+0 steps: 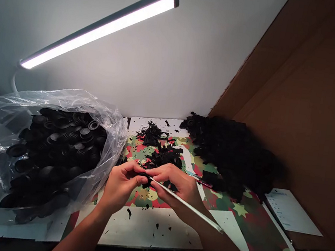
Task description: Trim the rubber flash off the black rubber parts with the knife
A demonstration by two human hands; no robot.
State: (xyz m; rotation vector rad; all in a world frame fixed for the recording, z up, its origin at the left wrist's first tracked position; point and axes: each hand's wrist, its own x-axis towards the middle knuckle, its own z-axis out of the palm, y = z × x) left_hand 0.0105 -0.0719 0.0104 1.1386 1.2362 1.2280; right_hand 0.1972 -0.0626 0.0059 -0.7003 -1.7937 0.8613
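Together both hands (149, 183) pinch a black rubber part (145, 178).

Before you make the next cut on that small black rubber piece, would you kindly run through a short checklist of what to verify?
1. Small black rubber piece pinched by left hand: ok.
2. Thin silver-handled tool gripped in right hand, tip at the piece: ok.
3. Left fingers away from the tool tip: cannot tell, the hands overlap.
4. Lit bar lamp shining over the work: ok.
5. Clear plastic bag of black rubber caps within reach at left: ok.
6. Camouflage-patterned mat free of black scraps: not ok, trimmings lie scattered.
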